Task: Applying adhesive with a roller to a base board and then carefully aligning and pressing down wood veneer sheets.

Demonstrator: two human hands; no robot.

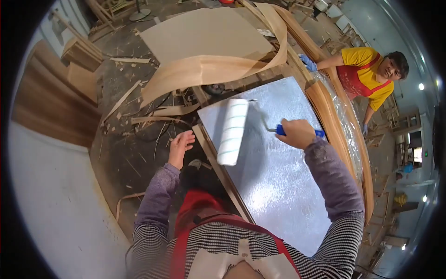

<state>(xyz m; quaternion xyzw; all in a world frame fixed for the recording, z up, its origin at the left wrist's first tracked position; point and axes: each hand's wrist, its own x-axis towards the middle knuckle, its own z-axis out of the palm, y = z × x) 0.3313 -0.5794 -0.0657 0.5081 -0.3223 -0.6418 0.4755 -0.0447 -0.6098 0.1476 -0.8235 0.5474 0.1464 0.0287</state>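
My right hand (pixel 296 133) grips the blue handle of a paint roller (pixel 232 131). Its white sleeve with faint green stripes lies along the left edge of a shiny, wet-looking grey panel (pixel 278 172). My left hand (pixel 180 147) hangs open in the air to the left of the panel, over the dusty floor, touching nothing. Both arms wear purple and striped sleeves, with a red apron below.
A co-worker in a yellow shirt and red apron stands at the far right, one blue-gloved hand (pixel 307 63) on a curved wooden frame (pixel 332 116). Bent veneer strips (pixel 209 69) and a flat board (pixel 204 35) lie beyond. Wood scraps litter the floor (pixel 125 121).
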